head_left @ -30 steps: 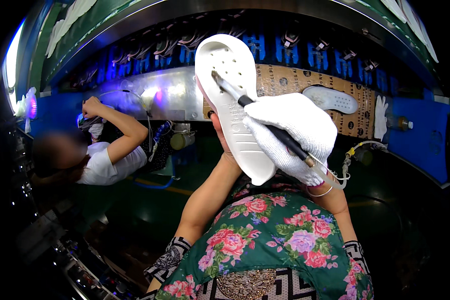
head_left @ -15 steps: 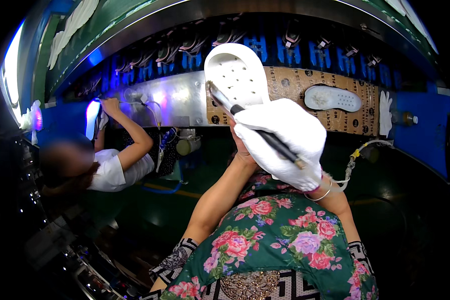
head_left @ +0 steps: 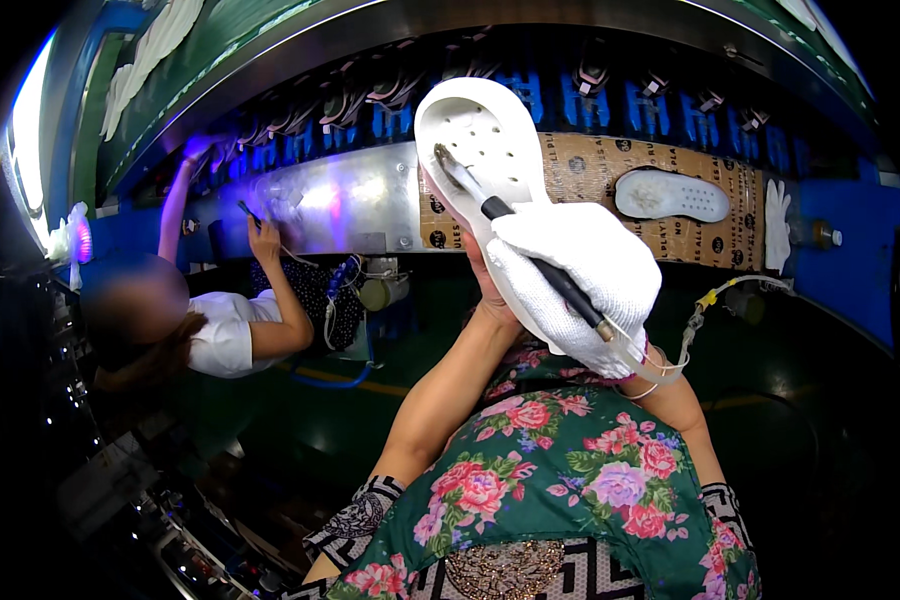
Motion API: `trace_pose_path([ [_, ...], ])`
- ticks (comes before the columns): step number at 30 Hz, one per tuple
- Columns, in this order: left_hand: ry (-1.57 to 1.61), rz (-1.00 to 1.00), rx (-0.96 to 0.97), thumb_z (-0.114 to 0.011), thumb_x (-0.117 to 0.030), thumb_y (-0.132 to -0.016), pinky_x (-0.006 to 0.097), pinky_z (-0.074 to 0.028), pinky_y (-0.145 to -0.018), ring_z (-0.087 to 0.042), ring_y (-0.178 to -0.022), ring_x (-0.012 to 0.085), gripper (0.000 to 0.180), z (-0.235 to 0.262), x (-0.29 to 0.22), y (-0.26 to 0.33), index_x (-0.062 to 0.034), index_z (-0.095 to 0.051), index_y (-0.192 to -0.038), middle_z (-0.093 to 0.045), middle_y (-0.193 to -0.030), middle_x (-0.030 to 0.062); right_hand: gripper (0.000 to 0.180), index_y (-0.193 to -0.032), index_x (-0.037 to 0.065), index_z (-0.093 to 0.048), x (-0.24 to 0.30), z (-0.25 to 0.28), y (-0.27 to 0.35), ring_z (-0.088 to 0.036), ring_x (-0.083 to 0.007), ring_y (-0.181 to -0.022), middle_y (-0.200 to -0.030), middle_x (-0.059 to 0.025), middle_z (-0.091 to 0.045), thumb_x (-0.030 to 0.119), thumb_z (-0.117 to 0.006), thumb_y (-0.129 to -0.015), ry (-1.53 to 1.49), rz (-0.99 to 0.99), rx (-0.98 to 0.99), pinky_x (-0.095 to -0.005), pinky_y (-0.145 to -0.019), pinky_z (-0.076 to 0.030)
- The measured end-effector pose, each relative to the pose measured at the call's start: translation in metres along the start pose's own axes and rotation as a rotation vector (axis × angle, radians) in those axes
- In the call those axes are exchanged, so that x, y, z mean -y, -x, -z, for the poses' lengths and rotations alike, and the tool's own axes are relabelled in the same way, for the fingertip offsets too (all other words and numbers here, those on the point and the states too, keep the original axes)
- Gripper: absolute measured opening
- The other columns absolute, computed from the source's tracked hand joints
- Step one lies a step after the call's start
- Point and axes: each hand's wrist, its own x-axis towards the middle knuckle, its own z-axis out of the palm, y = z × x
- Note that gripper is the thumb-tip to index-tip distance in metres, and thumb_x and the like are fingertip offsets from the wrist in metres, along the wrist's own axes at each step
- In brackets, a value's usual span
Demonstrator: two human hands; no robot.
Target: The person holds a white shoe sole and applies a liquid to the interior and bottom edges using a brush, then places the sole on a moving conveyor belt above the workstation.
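My bare left hand [head_left: 483, 270] grips a white shoe sole [head_left: 515, 165] from its left side and underneath, most of its fingers hidden behind the sole. The sole is tilted up toward me, its inner face dotted with small holes. In a white knit glove, my right hand [head_left: 595, 280] is closed around the black handle of a brush [head_left: 497, 207]. The brush's bristles rest against the sole's inner face near its far left rim. From the handle's rear end a clear tube [head_left: 645, 368] runs past my right wrist.
Brown printed cardboard [head_left: 595, 160] covers part of the metal bench [head_left: 370, 195]; another pale sole [head_left: 672, 196] lies on it. A white glove [head_left: 776, 225] lies at the right. Behind runs a line of shoes on blue holders [head_left: 645, 110]. A co-worker [head_left: 235, 335] works at left.
The bristles have moved from the sole's left rim onto its inner face, and the sole has shifted slightly. The co-worker now reaches one arm toward the line behind.
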Motion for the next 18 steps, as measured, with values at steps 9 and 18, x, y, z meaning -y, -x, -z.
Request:
trace_pose_path([
  [9,0.007,0.063,0.202,-0.066,-0.083,-0.068,0.050,-0.055,-0.097,-0.062,-0.116,0.0355,0.113,-0.022,-0.003,-0.004,-0.0050,-0.040,-0.146,-0.057,-0.133,0.0213,0.031,-0.109,0.009,-0.075,-0.007,-0.001,0.013,-0.072,-0.0209,-0.094,-0.105,-0.0077,-0.074,0.009,-0.081,-0.079,0.390,0.099,0.100,-0.0324,-0.084,-0.058],
  [18,0.150,0.087,0.278,-0.066,-0.081,-0.071,0.051,-0.058,-0.090,-0.062,-0.115,0.0374,0.108,-0.034,-0.006,-0.001,-0.0119,-0.037,-0.149,-0.055,-0.132,0.0225,0.029,-0.107,0.012,-0.076,-0.001,0.010,0.005,-0.073,-0.0208,-0.086,-0.099,-0.0066,-0.075,0.011,-0.081,-0.078,0.374,0.211,0.134,-0.0314,-0.077,-0.059],
])
